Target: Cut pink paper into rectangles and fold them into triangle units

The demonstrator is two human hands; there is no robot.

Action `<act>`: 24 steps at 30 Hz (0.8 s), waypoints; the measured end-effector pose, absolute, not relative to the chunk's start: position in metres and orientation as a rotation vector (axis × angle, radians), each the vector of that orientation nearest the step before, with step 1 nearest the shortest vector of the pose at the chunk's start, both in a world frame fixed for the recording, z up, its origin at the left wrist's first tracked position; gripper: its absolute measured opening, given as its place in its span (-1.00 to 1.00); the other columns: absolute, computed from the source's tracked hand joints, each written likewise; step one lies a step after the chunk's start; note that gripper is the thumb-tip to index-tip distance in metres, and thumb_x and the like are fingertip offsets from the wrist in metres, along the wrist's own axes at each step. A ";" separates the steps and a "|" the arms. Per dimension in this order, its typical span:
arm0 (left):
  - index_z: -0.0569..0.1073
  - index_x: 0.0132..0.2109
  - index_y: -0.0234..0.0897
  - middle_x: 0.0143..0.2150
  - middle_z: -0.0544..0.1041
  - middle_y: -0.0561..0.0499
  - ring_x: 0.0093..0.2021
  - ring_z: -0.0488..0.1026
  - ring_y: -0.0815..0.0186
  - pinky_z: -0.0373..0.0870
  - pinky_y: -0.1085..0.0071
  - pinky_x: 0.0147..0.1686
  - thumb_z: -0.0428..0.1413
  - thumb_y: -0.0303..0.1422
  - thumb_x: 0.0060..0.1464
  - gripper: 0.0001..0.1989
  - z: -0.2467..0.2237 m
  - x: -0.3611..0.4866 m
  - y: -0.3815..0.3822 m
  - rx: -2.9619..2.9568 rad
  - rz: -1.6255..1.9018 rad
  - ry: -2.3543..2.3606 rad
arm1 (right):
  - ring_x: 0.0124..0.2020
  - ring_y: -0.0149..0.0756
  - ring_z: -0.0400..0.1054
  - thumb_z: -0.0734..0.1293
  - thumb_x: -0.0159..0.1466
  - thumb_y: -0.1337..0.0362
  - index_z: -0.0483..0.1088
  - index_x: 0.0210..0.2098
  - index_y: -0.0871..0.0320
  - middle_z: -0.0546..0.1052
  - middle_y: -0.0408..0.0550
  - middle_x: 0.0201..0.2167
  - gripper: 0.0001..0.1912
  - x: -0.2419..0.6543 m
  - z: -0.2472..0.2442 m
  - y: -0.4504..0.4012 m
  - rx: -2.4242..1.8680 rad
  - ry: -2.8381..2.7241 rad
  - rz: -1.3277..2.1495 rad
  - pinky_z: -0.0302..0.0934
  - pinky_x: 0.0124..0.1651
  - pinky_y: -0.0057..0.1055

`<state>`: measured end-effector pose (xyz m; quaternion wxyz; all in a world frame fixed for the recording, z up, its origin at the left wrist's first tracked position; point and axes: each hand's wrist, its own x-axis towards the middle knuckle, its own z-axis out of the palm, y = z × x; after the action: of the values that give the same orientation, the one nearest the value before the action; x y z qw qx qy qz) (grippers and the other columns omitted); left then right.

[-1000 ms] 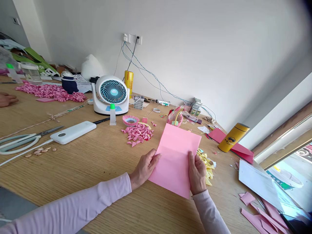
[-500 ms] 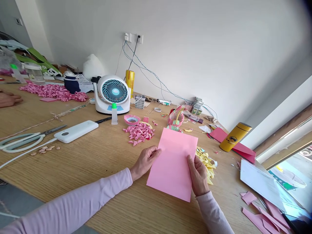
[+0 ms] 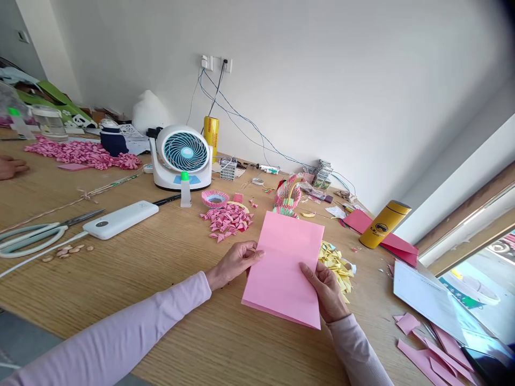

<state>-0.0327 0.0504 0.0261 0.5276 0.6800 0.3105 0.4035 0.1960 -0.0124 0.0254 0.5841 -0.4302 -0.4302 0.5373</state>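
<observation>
Pink paper (image 3: 284, 268), which looks folded or layered along its lower edge, is held above the table between both hands. My left hand (image 3: 237, 262) pinches its left edge, thumb on the front face. On the right edge, my right hand (image 3: 325, 287) grips it with the thumb on top and the fingers behind. Beyond the sheet lies a pile of pink folded paper pieces (image 3: 229, 217) beside a pink fluted bowl (image 3: 215, 199). Yellow folded pieces (image 3: 338, 268) are partly hidden behind the paper and my right hand. Further back stands a woven paper basket (image 3: 287, 193).
A white fan (image 3: 183, 158), a glue bottle (image 3: 185, 190), a power bank (image 3: 121, 220) and scissors (image 3: 48, 233) occupy the left. A yellow flask (image 3: 384, 225), a white board (image 3: 428, 300) and pink scraps (image 3: 430, 356) lie right. Another person's hand (image 3: 12, 167) rests far left.
The paper has tilted slightly, and a gap between its layers now shows at the lower edge. My right thumb has slid inward on the sheet. The whole view has shifted a little.
</observation>
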 end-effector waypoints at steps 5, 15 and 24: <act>0.38 -0.30 -0.37 -0.52 0.22 0.14 -0.51 0.11 0.45 0.04 0.52 -0.51 0.08 -0.09 0.10 -0.64 0.029 -0.034 0.049 1.604 0.875 0.705 | -0.30 -0.05 0.53 0.50 0.03 0.06 0.49 -0.22 0.13 0.64 0.02 -0.28 -0.61 0.196 0.027 -0.014 -1.028 -0.983 1.324 0.44 -0.32 -0.20; 0.45 -0.42 -0.36 -0.55 0.28 0.13 -0.53 0.15 0.45 0.06 0.52 -0.52 0.18 -0.15 0.01 -0.68 0.052 -0.051 0.059 1.739 0.699 0.633 | -0.03 -0.15 0.41 0.45 0.11 0.03 0.33 0.09 -0.04 0.50 -0.01 0.01 -0.43 0.233 0.050 -0.006 -1.069 -1.227 0.989 0.35 -0.07 -0.27; 0.54 -0.36 -0.40 -0.54 0.39 0.09 -0.54 0.20 0.46 0.07 0.55 -0.55 0.27 -0.13 -0.08 -0.65 0.083 -0.063 0.076 1.669 0.357 0.579 | -0.48 -0.19 0.46 0.46 0.06 0.01 0.53 -0.36 0.12 0.60 -0.06 -0.44 -0.69 0.226 0.060 -0.013 -1.247 -1.584 1.438 0.32 -0.47 -0.35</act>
<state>-0.0631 0.0756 0.0832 0.6207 0.7260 0.2519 0.1554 0.2259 -0.0129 0.0603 0.3266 -0.4759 -0.6046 0.5489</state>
